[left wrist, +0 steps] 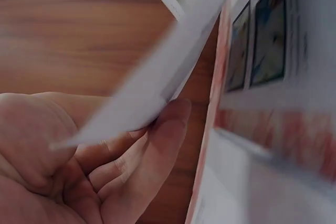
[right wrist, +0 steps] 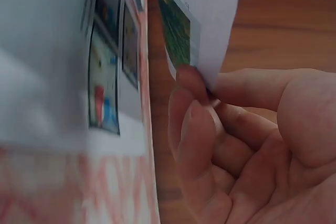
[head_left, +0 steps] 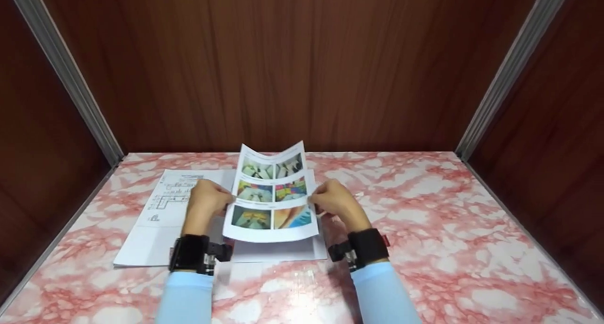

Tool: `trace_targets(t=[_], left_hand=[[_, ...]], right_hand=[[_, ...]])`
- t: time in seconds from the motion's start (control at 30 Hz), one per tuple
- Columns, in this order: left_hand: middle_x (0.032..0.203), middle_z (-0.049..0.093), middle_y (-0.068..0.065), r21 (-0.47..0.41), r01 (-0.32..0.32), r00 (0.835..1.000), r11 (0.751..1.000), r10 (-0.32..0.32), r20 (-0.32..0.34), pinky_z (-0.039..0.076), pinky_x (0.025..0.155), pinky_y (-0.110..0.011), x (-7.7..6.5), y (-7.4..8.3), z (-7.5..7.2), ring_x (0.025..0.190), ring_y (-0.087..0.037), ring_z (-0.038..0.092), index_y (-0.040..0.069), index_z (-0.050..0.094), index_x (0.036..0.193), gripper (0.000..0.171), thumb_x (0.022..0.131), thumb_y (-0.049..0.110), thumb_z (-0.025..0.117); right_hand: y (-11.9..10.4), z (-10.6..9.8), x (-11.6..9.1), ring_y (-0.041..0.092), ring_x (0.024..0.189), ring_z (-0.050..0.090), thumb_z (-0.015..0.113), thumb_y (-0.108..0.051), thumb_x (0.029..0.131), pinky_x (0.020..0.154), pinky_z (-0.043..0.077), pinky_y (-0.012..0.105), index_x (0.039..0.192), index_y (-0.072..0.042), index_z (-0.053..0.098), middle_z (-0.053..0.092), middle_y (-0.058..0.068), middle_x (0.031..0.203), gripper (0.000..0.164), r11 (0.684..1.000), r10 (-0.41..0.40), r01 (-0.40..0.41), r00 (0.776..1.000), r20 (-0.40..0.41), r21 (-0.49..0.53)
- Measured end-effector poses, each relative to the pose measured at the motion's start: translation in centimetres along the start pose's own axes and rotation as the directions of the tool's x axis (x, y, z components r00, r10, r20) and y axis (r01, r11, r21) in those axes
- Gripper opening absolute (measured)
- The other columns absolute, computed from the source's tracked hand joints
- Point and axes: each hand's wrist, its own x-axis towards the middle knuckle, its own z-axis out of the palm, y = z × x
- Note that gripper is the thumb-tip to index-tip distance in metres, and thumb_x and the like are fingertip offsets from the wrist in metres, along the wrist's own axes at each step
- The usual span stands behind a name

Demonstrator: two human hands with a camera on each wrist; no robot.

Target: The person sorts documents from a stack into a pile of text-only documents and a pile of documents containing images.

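Note:
A printed sheet of paper point(head_left: 272, 203) with rows of colour photos is held up above the table by both hands, its middle sagging and its far corners raised. My left hand point(head_left: 207, 201) pinches the left edge between thumb and fingers. On the opposite edge my right hand point(head_left: 336, 200) pinches it the same way, and the right wrist view shows the thumb and fingertips meeting at the paper point(right wrist: 212, 19). Below the sheet lie more papers point(head_left: 278, 252), partly hidden by it; the wrist views show photos printed on a page there.
A white page with line drawings point(head_left: 155, 234) lies at the left, next to the papers under the raised sheet. The table point(head_left: 424, 229) has a red and white marbled top. Brown wood-look panels point(head_left: 302, 69) with metal corner posts point(head_left: 514, 74) enclose its back and sides.

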Motion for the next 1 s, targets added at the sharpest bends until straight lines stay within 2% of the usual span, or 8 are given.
trace_targets(t=[0.1, 0.2, 0.27, 0.5, 0.6, 0.63, 0.83, 1.0], left_hand=[[0.105, 0.082, -0.022, 0.01, -0.018, 1.0, 1.0, 0.018, -0.012, 0.059, 0.07, -0.033, 1.4, -1.4, 1.2, 0.078, -0.023, 0.072, -0.001, 0.085, 0.099, 0.021, 0.086, 0.014, 0.078], [0.099, 0.083, -0.015, 0.052, -0.015, 0.999, 0.999, 0.016, -0.027, 0.058, 0.073, -0.038, 5.5, -5.2, 3.2, 0.085, -0.026, 0.073, 0.008, 0.086, 0.09, 0.015, 0.082, 0.02, 0.081], [0.1, 0.083, -0.014, 0.051, -0.011, 1.0, 0.999, 0.011, -0.014, 0.058, 0.076, -0.04, 6.5, -6.3, 3.6, 0.088, -0.028, 0.074, 0.009, 0.086, 0.089, 0.014, 0.081, 0.02, 0.082], [0.095, 0.081, -0.019, 0.012, -0.004, 0.999, 1.0, 0.003, 0.033, 0.062, 0.071, -0.034, 2.6, -3.0, 2.9, 0.076, -0.022, 0.073, -0.001, 0.084, 0.092, 0.015, 0.082, 0.01, 0.08], [0.099, 0.079, -0.022, -0.032, 0.025, 0.998, 0.999, -0.023, 0.06, 0.064, 0.066, -0.03, 1.9, -2.6, 2.9, 0.071, -0.019, 0.073, -0.006, 0.081, 0.097, 0.018, 0.084, 0.007, 0.079], [0.102, 0.079, -0.025, -0.026, 0.056, 0.996, 0.998, -0.054, 0.065, 0.064, 0.064, -0.03, 0.8, -1.4, 2.5, 0.071, -0.02, 0.074, -0.008, 0.08, 0.099, 0.019, 0.085, 0.004, 0.077], [0.099, 0.078, -0.023, -0.002, 0.058, 0.996, 0.998, -0.057, 0.073, 0.062, 0.06, -0.027, 0.3, -0.9, 2.5, 0.07, -0.018, 0.072, -0.01, 0.079, 0.101, 0.021, 0.084, 0.003, 0.078], [0.092, 0.077, -0.019, 0.012, 0.088, 0.993, 0.996, -0.088, 0.08, 0.063, 0.059, -0.028, 0.5, -0.9, 2.5, 0.064, -0.018, 0.072, -0.011, 0.078, 0.101, 0.021, 0.085, 0.003, 0.08]], right_hand=[[0.7, -0.1, 0.0, 0.016, 0.074, 0.064, 0.07, -0.015, 0.096, 0.067, 0.058, 0.032, 0.103, -0.001, 0.081, 0.074, 0.007, 0.086, 0.019, 0.999, 0.04, -0.04, 0.999, 0.007, 0.002], [1.0, 0.1, 0.2, 0.019, 0.079, 0.065, 0.072, -0.016, 0.097, 0.069, 0.056, 0.031, 0.104, -0.003, 0.081, 0.076, 0.011, 0.094, 0.017, 0.998, 0.056, -0.056, 0.998, 0.016, -0.012], [1.2, 0.1, 0.2, 0.019, 0.079, 0.065, 0.073, -0.017, 0.096, 0.067, 0.054, 0.03, 0.103, -0.004, 0.081, 0.076, 0.012, 0.095, 0.016, 0.998, 0.059, -0.059, 0.998, 0.021, -0.034], [2.1, -0.6, 0.2, 0.017, 0.078, 0.06, 0.081, -0.017, 0.094, 0.064, 0.049, 0.024, 0.1, -0.003, 0.083, 0.074, 0.004, 0.088, 0.016, 0.994, 0.061, -0.057, 0.997, 0.046, -0.089], [2.5, -0.7, 0.2, 0.016, 0.078, 0.059, 0.081, -0.017, 0.095, 0.065, 0.047, 0.024, 0.098, -0.004, 0.083, 0.072, 0.002, 0.086, 0.014, 0.992, 0.062, -0.056, 0.997, 0.054, -0.111], [2.6, -0.7, 0.2, 0.016, 0.077, 0.058, 0.082, -0.016, 0.094, 0.065, 0.046, 0.024, 0.097, -0.005, 0.083, 0.071, 0.001, 0.084, 0.012, 0.993, 0.065, -0.059, 0.996, 0.058, -0.102], [3.2, -0.5, 0.1, 0.013, 0.06, 0.049, 0.081, -0.011, 0.093, 0.055, 0.041, 0.023, 0.088, -0.005, 0.082, 0.063, -0.002, 0.068, 0.008, 0.998, 0.063, -0.062, 0.993, 0.099, -0.015], [3.3, -0.4, 0.2, 0.013, 0.059, 0.05, 0.081, -0.012, 0.093, 0.056, 0.042, 0.023, 0.087, -0.005, 0.082, 0.063, -0.002, 0.067, 0.009, 0.998, 0.055, -0.051, 0.992, 0.116, -0.033]])
